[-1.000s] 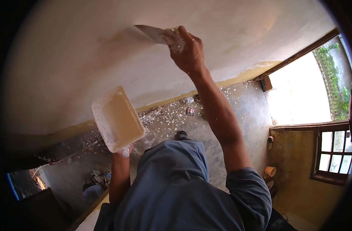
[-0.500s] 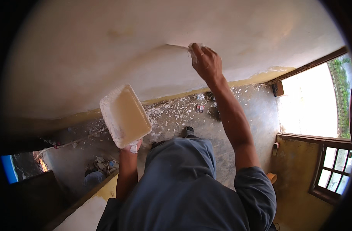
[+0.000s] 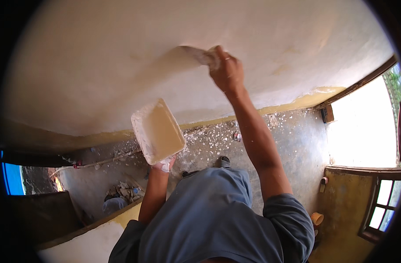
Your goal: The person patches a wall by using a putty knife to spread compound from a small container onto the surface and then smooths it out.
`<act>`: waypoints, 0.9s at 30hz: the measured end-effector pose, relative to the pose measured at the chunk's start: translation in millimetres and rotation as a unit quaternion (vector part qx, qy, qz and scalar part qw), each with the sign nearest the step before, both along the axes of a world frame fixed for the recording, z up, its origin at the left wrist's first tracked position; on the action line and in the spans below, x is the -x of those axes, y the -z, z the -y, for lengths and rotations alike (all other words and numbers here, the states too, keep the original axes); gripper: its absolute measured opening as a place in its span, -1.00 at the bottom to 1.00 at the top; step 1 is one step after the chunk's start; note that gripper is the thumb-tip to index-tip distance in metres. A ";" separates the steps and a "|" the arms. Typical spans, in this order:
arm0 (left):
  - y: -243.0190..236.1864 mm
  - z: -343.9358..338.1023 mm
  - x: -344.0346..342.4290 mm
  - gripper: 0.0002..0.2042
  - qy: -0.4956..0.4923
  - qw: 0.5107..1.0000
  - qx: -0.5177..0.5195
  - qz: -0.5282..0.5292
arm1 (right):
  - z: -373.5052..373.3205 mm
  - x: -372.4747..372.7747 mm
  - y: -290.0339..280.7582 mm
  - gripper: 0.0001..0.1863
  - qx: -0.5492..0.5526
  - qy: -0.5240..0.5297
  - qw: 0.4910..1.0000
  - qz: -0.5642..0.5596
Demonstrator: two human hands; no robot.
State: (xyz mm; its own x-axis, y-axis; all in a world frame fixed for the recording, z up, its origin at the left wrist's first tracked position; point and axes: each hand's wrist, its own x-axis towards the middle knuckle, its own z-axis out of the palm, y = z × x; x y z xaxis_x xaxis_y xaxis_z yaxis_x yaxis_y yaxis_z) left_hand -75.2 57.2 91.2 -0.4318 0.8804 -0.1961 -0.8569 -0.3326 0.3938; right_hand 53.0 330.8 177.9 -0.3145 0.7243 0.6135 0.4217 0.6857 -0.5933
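The right hand [image 3: 228, 73], gripping the scraper [image 3: 194, 54], has turned its blade broadside, apparently mid-stroke at the wall [image 3: 270, 39]. The left hand [image 3: 166, 165] clasps the tray [image 3: 142, 135] near its lower end.

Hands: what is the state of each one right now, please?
Left hand: holding the shallow tub.
Right hand: closed, holding the scraper.

House rm under reno here, by the looks: patchy white-and-yellow plastered wall [image 3: 261, 30], grey concrete flr [image 3: 292, 147] w/ small white flakes [image 3: 211, 138] scattered near it, dark-brown wood-framed multi-pane window [image 3: 387, 206], bright doorway [image 3: 362, 125] on R.
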 end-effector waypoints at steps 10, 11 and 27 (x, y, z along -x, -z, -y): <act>0.2 -12.9 -24.5 -0.38 0.021 0.991 -0.068 -0.112 | -64.8 -137.3 11.6 -0.84 -0.043 0.076 0.996 0.008; 3.3 -11.3 -23.5 -0.37 0.023 0.992 -0.064 -0.110 | -57.7 -122.3 21.6 -0.83 -0.026 0.031 0.996 0.081; 19.3 -25.1 -55.2 -0.40 0.008 0.994 -0.064 -0.089 | -68.3 -73.0 -62.9 -0.73 -0.096 0.027 0.993 0.057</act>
State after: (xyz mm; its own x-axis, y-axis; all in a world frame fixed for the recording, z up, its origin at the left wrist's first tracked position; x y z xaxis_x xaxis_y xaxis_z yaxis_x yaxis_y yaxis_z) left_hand -20.0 82.3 71.9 -0.4350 0.9004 -0.0043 -0.7832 -0.3761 0.4952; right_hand 126.0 399.1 240.8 -0.3537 0.6152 0.7046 0.5182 0.7560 -0.3999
